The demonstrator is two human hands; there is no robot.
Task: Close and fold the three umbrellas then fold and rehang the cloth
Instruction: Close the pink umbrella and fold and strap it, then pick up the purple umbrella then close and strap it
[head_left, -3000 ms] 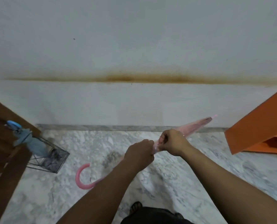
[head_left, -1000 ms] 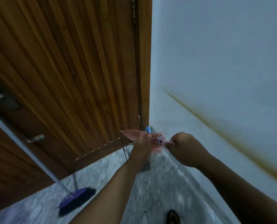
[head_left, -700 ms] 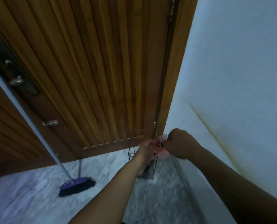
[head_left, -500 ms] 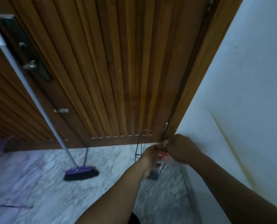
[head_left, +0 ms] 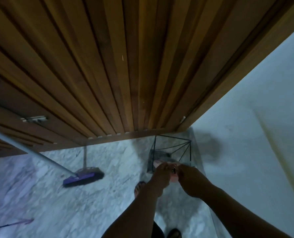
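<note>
From the head camera, the left hand [head_left: 160, 175] and right hand [head_left: 190, 180] meet over a wire stand [head_left: 172, 152] in the corner between the wooden door [head_left: 108, 66] and the wall [head_left: 254, 134]. Both hands' fingers curl around the pink umbrella [head_left: 174, 177], which is bunched between them just above the stand. A purple broom [head_left: 82, 176] rests on the marble floor [head_left: 48, 194] to the left, its handle leaning up to the left.

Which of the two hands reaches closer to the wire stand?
The left hand: its fingertips overlap the wire stand at the base, gripping the pink umbrella. The right hand sits just nearer the person.
</note>
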